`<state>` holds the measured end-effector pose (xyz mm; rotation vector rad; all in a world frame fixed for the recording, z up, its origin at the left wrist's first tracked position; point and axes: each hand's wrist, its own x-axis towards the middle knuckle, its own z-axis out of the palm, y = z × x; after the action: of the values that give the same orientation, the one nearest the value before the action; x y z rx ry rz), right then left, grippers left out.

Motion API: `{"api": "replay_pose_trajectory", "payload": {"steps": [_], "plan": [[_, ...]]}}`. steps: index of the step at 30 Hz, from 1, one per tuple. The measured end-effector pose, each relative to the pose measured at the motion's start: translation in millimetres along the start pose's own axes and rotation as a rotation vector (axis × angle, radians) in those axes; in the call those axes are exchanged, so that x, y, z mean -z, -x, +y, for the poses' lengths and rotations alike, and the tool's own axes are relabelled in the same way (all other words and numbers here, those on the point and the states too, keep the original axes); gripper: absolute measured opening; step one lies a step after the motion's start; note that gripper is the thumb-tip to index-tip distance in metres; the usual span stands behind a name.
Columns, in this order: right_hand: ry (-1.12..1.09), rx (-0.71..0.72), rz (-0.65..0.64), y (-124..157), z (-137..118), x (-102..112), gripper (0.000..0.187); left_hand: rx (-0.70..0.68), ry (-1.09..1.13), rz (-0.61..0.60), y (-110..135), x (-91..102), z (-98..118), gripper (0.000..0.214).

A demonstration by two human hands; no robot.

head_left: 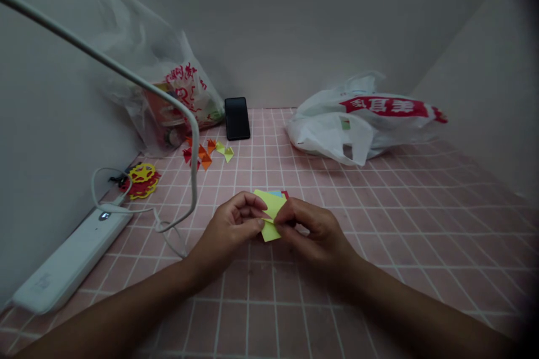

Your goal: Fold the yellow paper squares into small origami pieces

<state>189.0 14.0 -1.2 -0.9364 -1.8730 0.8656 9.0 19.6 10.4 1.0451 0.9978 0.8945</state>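
Observation:
A small yellow-green paper square (270,211) is pinched between both hands above the pink gridded mat (379,224). My left hand (229,228) grips its left edge with thumb and fingers pressed together. My right hand (309,230) pinches its right side, fingers curled. Behind the yellow sheet, edges of a blue and a red paper (281,194) peek out on the mat.
Small folded red, orange and yellow paper pieces (206,154) lie further back. A black phone (237,118) leans on the wall. Plastic bags sit at back left (168,90) and back right (357,123). A white power strip (67,261), cable (191,168) and red-yellow paper cutouts (141,179) are at left.

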Motion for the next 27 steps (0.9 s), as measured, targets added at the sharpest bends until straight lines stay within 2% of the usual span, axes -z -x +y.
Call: {"api": "replay_pose_trajectory", "payload": {"steps": [12, 19, 27], "plan": [[0.015, 0.092, -0.042, -0.7, -0.3, 3.4, 0.021, 0.054, 0.112, -0.051, -1.8, 2.5, -2.4, 0.019], [0.013, 0.121, -0.053, -0.3, 0.3, 2.5, 0.02, 0.114, 0.137, -0.039, -0.4, 2.2, 0.6, 0.013], [0.006, 0.14, -0.068, 1.2, 3.3, 1.6, 0.018, 0.085, 0.104, -0.055, -5.2, 3.4, -3.7, 0.017]]}}
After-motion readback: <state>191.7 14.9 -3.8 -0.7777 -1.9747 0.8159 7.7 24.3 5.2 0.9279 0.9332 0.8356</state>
